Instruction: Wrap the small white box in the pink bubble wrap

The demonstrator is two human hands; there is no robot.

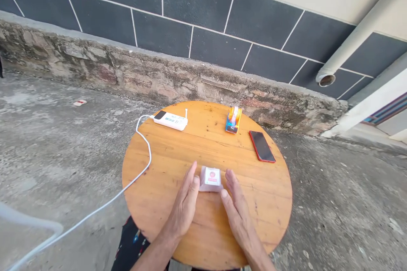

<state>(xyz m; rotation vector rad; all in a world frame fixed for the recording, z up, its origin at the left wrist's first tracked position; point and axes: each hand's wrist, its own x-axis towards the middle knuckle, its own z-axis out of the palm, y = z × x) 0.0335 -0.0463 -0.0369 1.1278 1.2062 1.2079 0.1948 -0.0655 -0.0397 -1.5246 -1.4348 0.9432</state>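
Note:
A small box [212, 176] in clear plastic wrap, with a white label and a red print, lies near the middle of the round wooden table [152, 203]. On its left side, my left hand [185, 199] stands on edge with fingers stretched out, close beside the wrap. My right hand [237, 205] flanks the other side, its fingers straight and the thumb close to the box's lower right corner. Whether either hand touches the wrap is hard to tell. Neither hand grips anything.
At the table's back left lies a white power bank-like device [171, 120] with a white cable [127, 186] trailing off left. A tape dispenser [233, 120] stands at the back, and a red-edged phone [262, 146] lies right. Behind runs a stone-based wall [152, 72].

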